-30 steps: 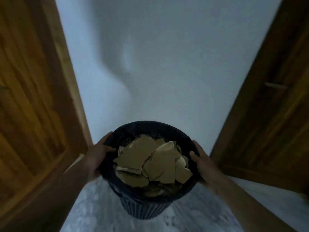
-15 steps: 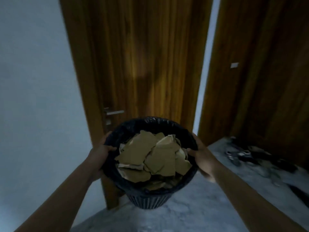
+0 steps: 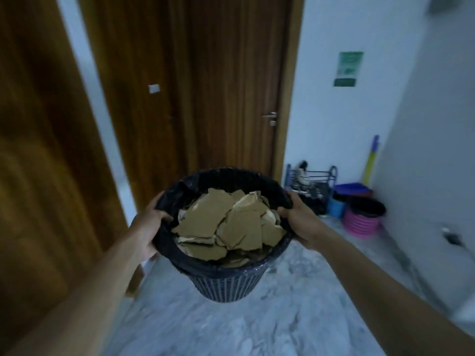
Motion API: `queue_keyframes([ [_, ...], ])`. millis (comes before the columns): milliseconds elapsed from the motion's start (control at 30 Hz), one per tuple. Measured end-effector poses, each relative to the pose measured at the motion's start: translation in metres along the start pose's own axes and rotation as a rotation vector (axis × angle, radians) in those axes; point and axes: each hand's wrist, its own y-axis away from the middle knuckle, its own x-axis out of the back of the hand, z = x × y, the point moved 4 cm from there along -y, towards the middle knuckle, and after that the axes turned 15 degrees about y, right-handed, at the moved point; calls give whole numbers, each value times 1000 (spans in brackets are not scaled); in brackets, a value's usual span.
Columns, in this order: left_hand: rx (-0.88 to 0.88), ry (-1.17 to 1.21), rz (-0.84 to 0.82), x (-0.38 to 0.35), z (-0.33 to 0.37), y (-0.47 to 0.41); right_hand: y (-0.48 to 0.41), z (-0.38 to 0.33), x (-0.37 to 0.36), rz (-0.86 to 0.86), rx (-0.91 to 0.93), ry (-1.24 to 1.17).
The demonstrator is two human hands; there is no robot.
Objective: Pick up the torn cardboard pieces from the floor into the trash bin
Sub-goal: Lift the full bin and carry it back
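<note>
Brown torn cardboard pieces (image 3: 226,224) are lying heaped inside the dark slatted plastic trash bin with a black liner (image 3: 226,286), filling it almost to the rim. The bin is hanging above the grey marbled floor (image 3: 282,317). The left hand (image 3: 147,227) is keeping its grip on the rim's left side, thumb curled over the liner. The right hand (image 3: 299,222) is doing the same on the right side.

Behind the bin a dark wooden door (image 3: 231,98) with a metal handle (image 3: 270,115) is standing shut. To the right, a wire shoe rack (image 3: 312,181), a pink ribbed basket (image 3: 359,223) and a yellow-and-purple broom handle (image 3: 371,160) are crowding the white wall (image 3: 334,124), which is carrying a green notice (image 3: 348,68).

Half a second ago the view was facing another door farther left. It is now showing this corner instead, while the hold on the bin is staying the same.

The fingers outside the rim are hiding behind the bin. The notice's print is blurring beyond reading.
</note>
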Motion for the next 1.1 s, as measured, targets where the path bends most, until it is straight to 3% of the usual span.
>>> queue_keyframes([
  [367, 105, -245, -498, -280, -61, -212, -84, 76, 177, 576, -131, -38],
  [933, 390, -388, -933, -712, -279, -437, -270, 240, 458, 998, -348, -52],
  [1100, 442, -483, -1072, -828, -357, -498, -336, 313, 510, 1165, -445, -177],
])
